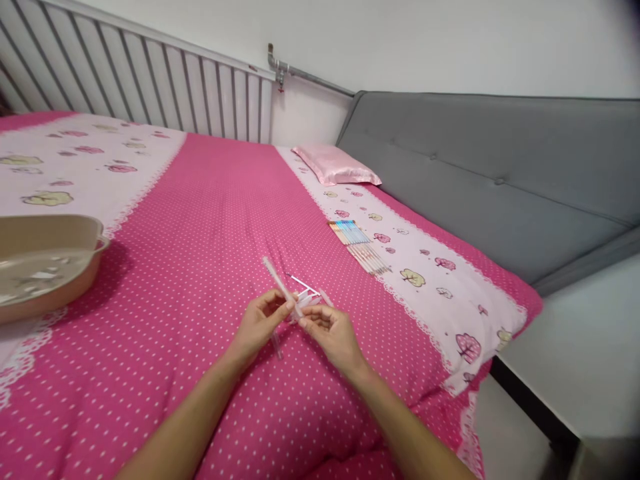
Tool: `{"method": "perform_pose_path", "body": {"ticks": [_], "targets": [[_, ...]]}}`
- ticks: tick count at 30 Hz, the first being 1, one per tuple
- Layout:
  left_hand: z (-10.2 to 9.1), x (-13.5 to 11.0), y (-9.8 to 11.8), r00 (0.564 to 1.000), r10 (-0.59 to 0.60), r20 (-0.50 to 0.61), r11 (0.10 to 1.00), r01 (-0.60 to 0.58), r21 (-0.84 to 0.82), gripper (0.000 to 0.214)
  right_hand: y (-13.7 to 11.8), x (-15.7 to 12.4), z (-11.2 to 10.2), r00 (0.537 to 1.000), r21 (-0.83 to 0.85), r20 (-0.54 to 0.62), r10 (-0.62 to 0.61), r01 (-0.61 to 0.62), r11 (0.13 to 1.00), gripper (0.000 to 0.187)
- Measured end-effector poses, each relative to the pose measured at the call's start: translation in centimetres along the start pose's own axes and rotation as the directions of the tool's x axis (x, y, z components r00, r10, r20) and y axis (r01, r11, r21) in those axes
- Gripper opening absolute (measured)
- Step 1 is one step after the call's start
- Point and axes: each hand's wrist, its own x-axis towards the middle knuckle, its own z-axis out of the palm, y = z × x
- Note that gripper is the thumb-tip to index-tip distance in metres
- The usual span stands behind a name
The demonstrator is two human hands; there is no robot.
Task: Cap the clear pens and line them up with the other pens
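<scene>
"Pink bed (220, 187); what's on it?"

"Pens (357, 243) beyond the right hand (334, 337), a basin (83, 287) well left of the left hand (261, 320)."

"And the strip (276, 275)?"

"In both hands, each pinched nearly closed on it."

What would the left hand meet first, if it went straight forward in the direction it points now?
Apart from the pale strip in its grip, the left hand would probably first meet the white pieces just beyond, though one view leaves the depth unclear.
</scene>
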Motion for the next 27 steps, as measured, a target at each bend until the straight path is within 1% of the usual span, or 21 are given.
{"method": "perform_pose_path", "body": {"ticks": [5,9,13,18,23,27], "targets": [[-0.1,0.0,-0.2,1.000,0.004,0.009,1.000,-0.004,0.000,0.022,0.1,-0.1,0.0,0.998,-0.009,0.007,0.058,-0.058,0.998,0.027],[-0.1,0.0,-0.2,1.000,0.004,0.008,1.000,-0.004,-0.007,0.022,0.4,-0.2,-0.1,0.996,0.027,0.010,0.091,-0.091,0.995,0.028],[-0.1,0.0,-0.3,1.000,0.004,0.009,1.000,-0.004,0.006,0.024,0.3,-0.2,-0.1,0.998,0.000,-0.006,0.058,-0.058,0.998,0.027],[-0.1,0.1,-0.2,1.000,0.007,0.017,0.997,-0.008,0.078,0.024,-0.1,-0.2,-0.3,0.999,-0.024,-0.043,0.003,-0.004,1.000,0.025],[-0.2,0.2,0.0,0.998,0.021,-0.058,0.987,-0.011,0.163,0.030,0.1,0.2,-0.9,0.991,0.000,-0.132,-0.016,0.016,1.000,0.025],[-0.8,0.5,-0.4,0.989,0.060,-0.132,0.965,-0.024,0.261,0.031,-0.3,1.0,-2.1,0.976,0.028,-0.216,-0.030,0.037,0.999,0.026]]}}
